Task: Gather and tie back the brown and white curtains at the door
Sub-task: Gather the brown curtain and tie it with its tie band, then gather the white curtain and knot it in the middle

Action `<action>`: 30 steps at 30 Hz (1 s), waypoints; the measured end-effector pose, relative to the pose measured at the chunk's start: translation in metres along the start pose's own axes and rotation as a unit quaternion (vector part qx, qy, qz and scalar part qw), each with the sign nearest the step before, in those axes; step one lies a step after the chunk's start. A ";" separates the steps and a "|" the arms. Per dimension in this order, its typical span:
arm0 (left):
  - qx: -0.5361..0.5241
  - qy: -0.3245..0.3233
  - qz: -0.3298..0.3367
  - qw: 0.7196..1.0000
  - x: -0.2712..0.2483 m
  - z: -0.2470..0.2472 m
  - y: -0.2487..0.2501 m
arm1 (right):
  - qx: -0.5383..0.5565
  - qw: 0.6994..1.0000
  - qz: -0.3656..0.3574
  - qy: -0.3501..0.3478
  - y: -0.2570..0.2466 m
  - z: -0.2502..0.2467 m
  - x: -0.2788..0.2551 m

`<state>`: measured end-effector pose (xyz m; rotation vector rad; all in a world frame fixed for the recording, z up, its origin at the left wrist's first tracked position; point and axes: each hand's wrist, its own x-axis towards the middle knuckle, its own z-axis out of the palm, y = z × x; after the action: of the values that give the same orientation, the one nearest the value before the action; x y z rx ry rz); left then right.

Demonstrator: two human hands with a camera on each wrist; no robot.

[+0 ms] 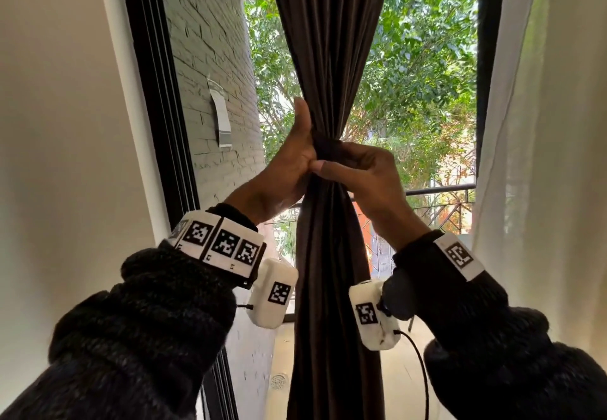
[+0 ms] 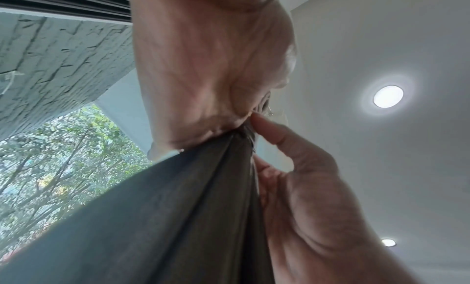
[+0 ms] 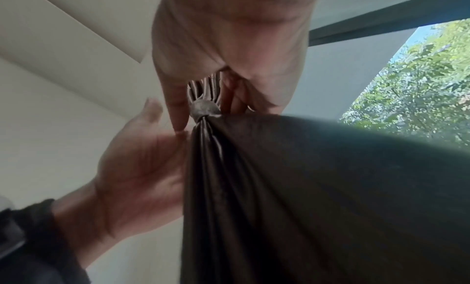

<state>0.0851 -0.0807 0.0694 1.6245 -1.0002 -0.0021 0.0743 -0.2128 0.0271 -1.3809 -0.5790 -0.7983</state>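
The brown curtain (image 1: 331,58) hangs in the middle of the doorway, bunched into a narrow waist. A dark tie band (image 1: 328,145) wraps that waist, and it shows as a small grey knot (image 3: 204,108) from below. My left hand (image 1: 292,163) clasps the bunched curtain from the left with its thumb pointing up. My right hand (image 1: 361,170) curls its fingers over the band from the right, thumb tip against the left palm. Below both hands the brown cloth (image 2: 178,208) fans out. The white curtain (image 1: 542,140) hangs loose at the right edge.
A black door frame (image 1: 154,91) and a cream wall stand at the left. Outside are a grey brick wall with a paper sheet (image 1: 220,114), a balcony railing (image 1: 440,189) and trees. A round ceiling light (image 2: 388,96) glows overhead.
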 end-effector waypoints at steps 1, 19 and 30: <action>-0.028 -0.005 -0.003 1.000 0.000 -0.001 -0.001 | -0.017 1.000 -0.007 0.002 0.002 -0.002 0.002; 0.117 0.246 0.046 0.961 0.016 -0.022 -0.058 | 0.054 0.998 0.014 0.006 0.059 -0.028 0.032; 0.292 0.452 0.249 0.806 0.032 0.082 -0.082 | -0.053 0.997 0.024 0.046 0.060 -0.114 0.025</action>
<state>0.1136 -0.1682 -0.0074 1.5344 -0.6317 1.4343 0.1263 -0.3293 -0.0056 -1.4412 -0.4352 -0.8605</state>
